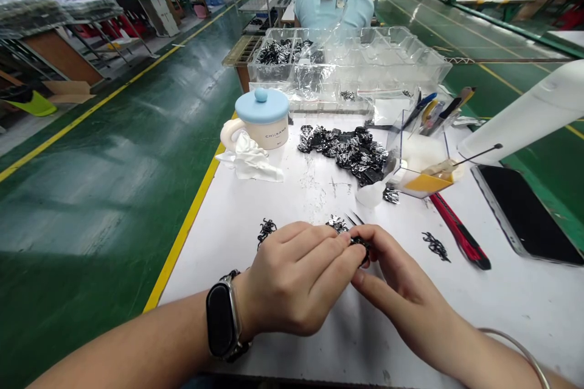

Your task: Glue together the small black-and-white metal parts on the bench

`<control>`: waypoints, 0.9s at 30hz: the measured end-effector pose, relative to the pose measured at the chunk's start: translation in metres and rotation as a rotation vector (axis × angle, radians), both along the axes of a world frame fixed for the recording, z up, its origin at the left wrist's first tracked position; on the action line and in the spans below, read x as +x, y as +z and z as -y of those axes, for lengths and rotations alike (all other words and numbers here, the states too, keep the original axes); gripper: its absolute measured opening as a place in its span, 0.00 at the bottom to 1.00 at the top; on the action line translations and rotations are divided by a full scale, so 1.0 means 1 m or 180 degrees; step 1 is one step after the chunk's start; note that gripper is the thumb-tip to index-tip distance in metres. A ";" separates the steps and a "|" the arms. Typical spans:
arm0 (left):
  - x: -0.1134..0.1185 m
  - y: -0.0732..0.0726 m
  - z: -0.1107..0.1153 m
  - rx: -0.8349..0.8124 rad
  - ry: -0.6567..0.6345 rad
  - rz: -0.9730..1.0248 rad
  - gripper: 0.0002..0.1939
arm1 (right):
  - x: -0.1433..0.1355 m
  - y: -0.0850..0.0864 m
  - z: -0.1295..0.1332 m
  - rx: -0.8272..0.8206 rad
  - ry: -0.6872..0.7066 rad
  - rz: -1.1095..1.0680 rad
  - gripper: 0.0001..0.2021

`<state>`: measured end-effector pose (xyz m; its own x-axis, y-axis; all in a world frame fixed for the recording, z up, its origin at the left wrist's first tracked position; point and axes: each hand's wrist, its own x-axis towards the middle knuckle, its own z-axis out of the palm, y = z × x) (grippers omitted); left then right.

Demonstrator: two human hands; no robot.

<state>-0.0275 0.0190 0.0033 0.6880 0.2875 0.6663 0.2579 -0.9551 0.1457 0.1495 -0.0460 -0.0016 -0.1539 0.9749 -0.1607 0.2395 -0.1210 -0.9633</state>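
Low over the white table, my left hand (pixel 303 282) is closed, fingers bent towards my right hand and covering much of what is between them. Thumb and fingers of my right hand (pixel 401 276) pinch the same small black part (pixel 362 249); its exact kind is hidden. Just beyond the fingertips show the thin dark tips of what look like tweezers (pixel 354 219); I cannot tell whether a hand holds them. Behind my fingers lies a little heap of silvery metal pieces (pixel 336 223). Small black curved pieces (pixel 266 230) are piled left of it, and more black pieces (pixel 435 246) lie to the right.
A large pile of black-and-silver parts (pixel 351 149) lies farther back. Around it stand a lidded mug (pixel 269 127), crumpled tissue (pixel 253 161), a clear tool holder (pixel 424 158), a red utility knife (pixel 458 231) and a phone (pixel 527 209). Clear plastic trays (pixel 365 64) stand behind, near a seated person (pixel 335 3).
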 end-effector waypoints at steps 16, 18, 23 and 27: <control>0.006 0.004 0.002 -0.0498 0.0086 0.0411 0.11 | 0.014 0.012 -0.006 0.0511 0.0321 0.0708 0.08; 0.008 0.006 0.004 -0.0869 0.0147 0.0580 0.10 | 0.020 0.013 -0.011 0.0762 0.0360 0.0804 0.06; 0.006 0.017 0.007 -0.2564 0.0179 0.0397 0.06 | 0.026 0.008 -0.019 0.1147 0.0510 0.0650 0.05; 0.005 0.026 0.005 -0.4117 0.0245 0.0309 0.08 | 0.023 0.003 -0.020 0.1161 0.0571 0.0466 0.08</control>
